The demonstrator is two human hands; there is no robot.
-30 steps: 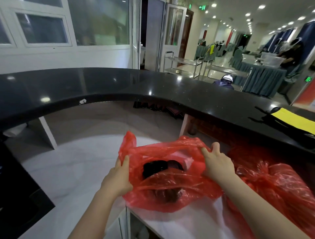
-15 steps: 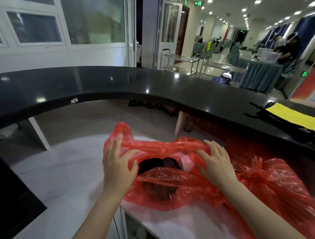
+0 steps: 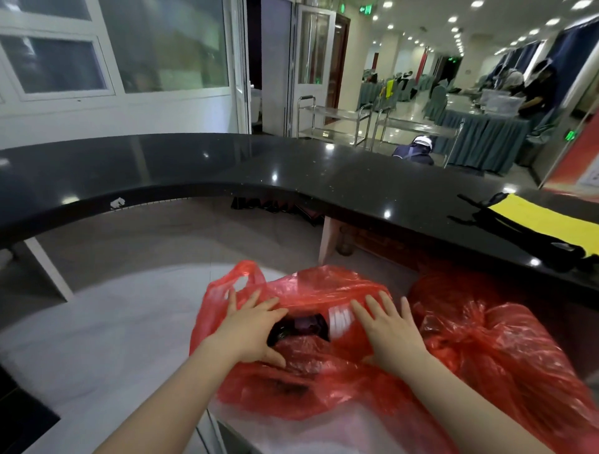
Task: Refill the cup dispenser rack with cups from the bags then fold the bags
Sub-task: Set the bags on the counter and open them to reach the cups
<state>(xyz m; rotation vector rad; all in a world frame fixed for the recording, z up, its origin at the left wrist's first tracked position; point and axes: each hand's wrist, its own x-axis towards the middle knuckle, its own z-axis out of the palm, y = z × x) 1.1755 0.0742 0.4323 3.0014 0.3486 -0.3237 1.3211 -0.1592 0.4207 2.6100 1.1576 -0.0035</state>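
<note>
While both palms lie flat with fingers spread on the crinkled red plastic bag (image 3: 311,372) on the white counter (image 3: 97,340), my left hand (image 3: 251,330) and right hand (image 3: 389,327) flank its mouth; the dark cups (image 3: 299,327) sit between them, nearer my left.

You stand behind a curved black counter (image 3: 291,175) with a glossy top that mirrors the ceiling spotlights (image 3: 476,4). To your left a white wall holds framed windows (image 3: 55,61). Ahead, a glass door (image 3: 312,48) opens onto a hall with steel trolleys (image 3: 337,123) and tables in blue-grey skirting (image 3: 483,142).
</note>
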